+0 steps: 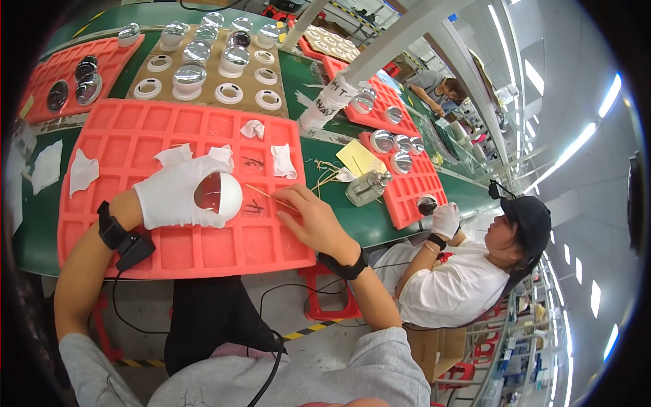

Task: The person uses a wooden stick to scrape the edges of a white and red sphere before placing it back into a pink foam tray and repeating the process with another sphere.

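My left hand (pixel 166 193), in a white glove, is closed around a ball-shaped piece with a white shell (pixel 232 197) and a shiny, reddish reflecting face. It holds the piece over a red compartment tray (pixel 180 256). Bare and to the right of it, my right hand (pixel 313 220) pinches a thin wooden stick (pixel 261 193), whose far end points toward the piece; whether it touches, I cannot tell. Crumpled white cloth scraps (pixel 283 161) lie on the tray, one of them (pixel 83 171) at its left side.
Beyond the tray, a brown board (pixel 203 97) carries white rings and clear-domed balls. A second red tray (pixel 41 85) holds dark lenses. At right stand a glass bottle (pixel 368 190), a yellow pad (pixel 359 159), loose sticks (pixel 327 175) and a wrapped post (pixel 325 108). A co-worker (pixel 454 288) sits at right.
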{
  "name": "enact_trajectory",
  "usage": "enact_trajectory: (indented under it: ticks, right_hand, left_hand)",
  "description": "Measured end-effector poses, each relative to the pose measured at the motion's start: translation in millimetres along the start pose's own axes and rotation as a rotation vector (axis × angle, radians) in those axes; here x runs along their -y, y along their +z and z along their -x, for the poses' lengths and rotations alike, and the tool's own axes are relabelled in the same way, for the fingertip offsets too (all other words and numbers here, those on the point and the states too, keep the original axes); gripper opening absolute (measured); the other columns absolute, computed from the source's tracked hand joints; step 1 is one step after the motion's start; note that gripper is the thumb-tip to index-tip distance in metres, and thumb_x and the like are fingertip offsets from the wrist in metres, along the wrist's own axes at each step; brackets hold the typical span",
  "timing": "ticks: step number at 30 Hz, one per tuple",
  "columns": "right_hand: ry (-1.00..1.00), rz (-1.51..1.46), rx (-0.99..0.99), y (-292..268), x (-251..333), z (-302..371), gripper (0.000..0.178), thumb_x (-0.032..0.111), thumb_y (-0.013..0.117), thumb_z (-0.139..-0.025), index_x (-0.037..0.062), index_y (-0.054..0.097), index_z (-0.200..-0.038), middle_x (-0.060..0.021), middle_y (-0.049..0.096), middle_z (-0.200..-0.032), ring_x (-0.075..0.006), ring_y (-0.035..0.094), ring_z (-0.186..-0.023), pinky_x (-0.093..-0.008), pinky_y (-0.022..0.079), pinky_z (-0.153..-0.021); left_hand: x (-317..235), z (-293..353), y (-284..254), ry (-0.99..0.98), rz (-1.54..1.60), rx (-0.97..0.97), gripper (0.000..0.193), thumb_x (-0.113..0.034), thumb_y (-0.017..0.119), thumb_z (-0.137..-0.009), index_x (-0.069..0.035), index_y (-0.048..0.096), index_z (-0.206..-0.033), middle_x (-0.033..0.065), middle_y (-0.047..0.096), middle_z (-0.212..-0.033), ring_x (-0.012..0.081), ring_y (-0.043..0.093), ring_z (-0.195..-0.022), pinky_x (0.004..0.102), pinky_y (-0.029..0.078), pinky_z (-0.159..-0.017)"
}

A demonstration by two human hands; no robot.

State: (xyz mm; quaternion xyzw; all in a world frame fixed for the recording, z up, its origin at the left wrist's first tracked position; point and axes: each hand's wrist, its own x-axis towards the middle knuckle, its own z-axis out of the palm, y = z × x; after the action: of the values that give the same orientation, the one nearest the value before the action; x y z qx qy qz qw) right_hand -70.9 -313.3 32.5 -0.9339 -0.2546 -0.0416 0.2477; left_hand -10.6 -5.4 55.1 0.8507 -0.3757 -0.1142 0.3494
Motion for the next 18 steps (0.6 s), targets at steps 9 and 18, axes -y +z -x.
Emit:
enact_trajectory:
  ticks: [9, 18]
  right_hand:
    - [-0.111, 0.129, -0.165, -8, 13, 21, 0.036, 0.003, 0.066, -0.087, 0.0051, 0.063, -0.123, -0.0136, 0.057, -0.130, -0.0365, 0.062, -0.107, -0.0435, 0.052, -0.093]
    - [-0.287, -0.257, -0.292, 105, 67, 143, 0.020, 0.005, 0.067, -0.085, 0.0045, 0.066, -0.105, -0.0100, 0.065, -0.107, -0.0288, 0.065, -0.097, -0.0393, 0.052, -0.085]
  left_hand:
    - [-5, -7, 1, -0.063, 0.026, 0.031, 0.083, -0.028, 0.088, -0.069, -0.008, 0.051, -0.140, 0.0154, 0.057, -0.134, 0.0322, 0.050, -0.126, 0.0411, 0.038, -0.110]
    - [1, -1, 2, 0.251, -0.149, -0.153, 0.081, -0.033, 0.091, -0.064, -0.008, 0.056, -0.132, 0.0147, 0.060, -0.130, 0.0341, 0.052, -0.122, 0.0430, 0.039, -0.106]
